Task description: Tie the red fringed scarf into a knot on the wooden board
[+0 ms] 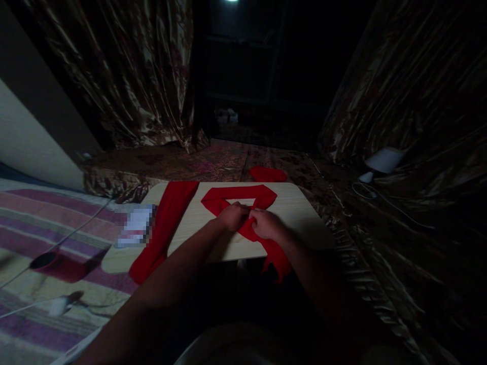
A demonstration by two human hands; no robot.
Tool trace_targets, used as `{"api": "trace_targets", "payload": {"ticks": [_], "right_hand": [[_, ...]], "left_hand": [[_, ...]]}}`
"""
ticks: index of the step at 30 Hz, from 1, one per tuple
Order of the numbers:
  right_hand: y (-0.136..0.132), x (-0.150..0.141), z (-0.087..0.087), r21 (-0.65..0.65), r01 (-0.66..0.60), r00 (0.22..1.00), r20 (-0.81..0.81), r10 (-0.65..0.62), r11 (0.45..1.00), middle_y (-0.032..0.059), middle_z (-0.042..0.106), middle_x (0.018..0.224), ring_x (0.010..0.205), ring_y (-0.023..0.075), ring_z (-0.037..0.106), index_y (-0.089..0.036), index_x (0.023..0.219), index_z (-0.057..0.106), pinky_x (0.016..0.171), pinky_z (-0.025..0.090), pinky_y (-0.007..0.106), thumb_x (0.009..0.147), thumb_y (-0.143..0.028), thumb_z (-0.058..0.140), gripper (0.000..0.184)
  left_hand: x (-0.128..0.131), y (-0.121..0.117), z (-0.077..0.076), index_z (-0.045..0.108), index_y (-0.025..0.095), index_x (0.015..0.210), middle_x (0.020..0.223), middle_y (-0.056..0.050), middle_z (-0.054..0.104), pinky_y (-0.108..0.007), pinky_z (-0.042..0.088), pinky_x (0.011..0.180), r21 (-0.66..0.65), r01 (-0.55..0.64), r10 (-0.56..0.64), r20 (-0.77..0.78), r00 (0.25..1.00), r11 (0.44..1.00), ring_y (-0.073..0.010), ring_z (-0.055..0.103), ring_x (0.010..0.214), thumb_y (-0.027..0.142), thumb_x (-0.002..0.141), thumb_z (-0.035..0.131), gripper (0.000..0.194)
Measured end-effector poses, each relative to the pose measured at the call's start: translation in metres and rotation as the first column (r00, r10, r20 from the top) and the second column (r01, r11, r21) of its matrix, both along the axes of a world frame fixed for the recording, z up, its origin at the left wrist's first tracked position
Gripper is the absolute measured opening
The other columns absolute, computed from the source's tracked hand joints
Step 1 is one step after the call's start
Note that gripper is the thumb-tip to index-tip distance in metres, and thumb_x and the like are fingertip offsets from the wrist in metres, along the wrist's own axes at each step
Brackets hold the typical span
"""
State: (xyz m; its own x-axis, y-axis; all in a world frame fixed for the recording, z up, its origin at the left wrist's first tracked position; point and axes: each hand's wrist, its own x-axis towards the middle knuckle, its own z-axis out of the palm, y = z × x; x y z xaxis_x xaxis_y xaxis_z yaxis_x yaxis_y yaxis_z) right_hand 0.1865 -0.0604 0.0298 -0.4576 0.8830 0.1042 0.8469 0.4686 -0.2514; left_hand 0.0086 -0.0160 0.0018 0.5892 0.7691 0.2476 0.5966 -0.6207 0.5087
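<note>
A red scarf [238, 193] lies in a folded loop on the small light-wood table [304, 218]. Both hands meet where its two sides cross. My left hand [235, 217] is closed on the cloth at the crossing, its fingertips partly hidden. Beside it, almost touching, my right hand [266, 223] pinches the same fabric with curled fingers. The scarf's end hangs over the table's near edge below my right wrist. To the left, a second long strip of red cloth [167, 223] lies slantwise across the tabletop and over its front edge.
A blurred-out white item [135, 225] lies at the table's left. More red cloth [268, 174] sits beyond the far edge. On the left, a striped bed [30, 218] holds a dark red cylindrical object [61, 267] and cables. A white lamp [384, 160] stands at the right, near patterned curtains [152, 76].
</note>
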Motion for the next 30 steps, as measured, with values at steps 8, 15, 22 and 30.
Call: {"api": "trace_targets", "payload": {"ticks": [8, 15, 22, 30], "right_hand": [[0.000, 0.007, 0.002, -0.010, 0.061, 0.998, -0.025, -0.061, 0.998, 0.0055, 0.071, 0.094, 0.087, 0.0183, 0.062, -0.020, 0.090, 0.066, 0.073, 0.038, 0.025, 0.077, -0.010, 0.055, 0.019], [-0.003, 0.011, 0.011, -0.055, 0.113, 0.993, 0.030, -0.112, 0.992, 0.0032, 0.072, 0.089, 0.080, 0.0177, 0.061, -0.022, 0.085, 0.067, 0.064, 0.033, 0.026, 0.072, -0.012, 0.060, 0.018], [-0.007, 0.002, 0.012, -0.023, 0.083, 0.997, 0.011, -0.083, 0.996, 0.0036, 0.071, 0.088, 0.079, 0.0172, 0.061, -0.021, 0.084, 0.065, 0.063, 0.032, 0.026, 0.073, -0.008, 0.058, 0.018], [-0.004, 0.009, 0.009, -0.026, 0.112, 0.993, 0.024, -0.112, 0.993, 0.0045, 0.072, 0.092, 0.080, 0.0183, 0.062, -0.022, 0.095, 0.065, 0.066, 0.034, 0.026, 0.076, -0.012, 0.057, 0.023]], "left_hand": [[0.016, 0.007, -0.012, 0.073, 0.022, 0.085, 0.091, -0.008, 0.074, -0.031, 0.050, 0.080, 0.101, -0.141, 0.136, 0.055, 0.989, 0.985, -0.0224, 0.067, 0.088, 0.023, 0.083, 0.056, 0.017], [-0.005, 0.036, -0.018, 0.069, 0.016, 0.083, 0.071, -0.008, 0.069, -0.029, 0.048, 0.065, -0.287, -0.732, 0.783, 0.312, 0.538, 0.617, -0.0209, 0.064, 0.067, 0.023, 0.083, 0.050, 0.020], [-0.010, 0.014, 0.000, 0.067, 0.027, 0.125, 0.141, -0.011, 0.056, -0.045, 0.042, 0.101, 0.152, -0.444, 0.424, 0.144, 0.894, 0.883, -0.0335, 0.052, 0.121, 0.016, 0.074, 0.064, 0.053], [0.009, 0.007, 0.002, 0.078, 0.023, 0.097, 0.109, -0.010, 0.073, -0.038, 0.046, 0.096, 0.037, -0.264, 0.263, 0.030, 0.964, 0.964, -0.0278, 0.061, 0.108, 0.017, 0.076, 0.059, 0.028]]}}
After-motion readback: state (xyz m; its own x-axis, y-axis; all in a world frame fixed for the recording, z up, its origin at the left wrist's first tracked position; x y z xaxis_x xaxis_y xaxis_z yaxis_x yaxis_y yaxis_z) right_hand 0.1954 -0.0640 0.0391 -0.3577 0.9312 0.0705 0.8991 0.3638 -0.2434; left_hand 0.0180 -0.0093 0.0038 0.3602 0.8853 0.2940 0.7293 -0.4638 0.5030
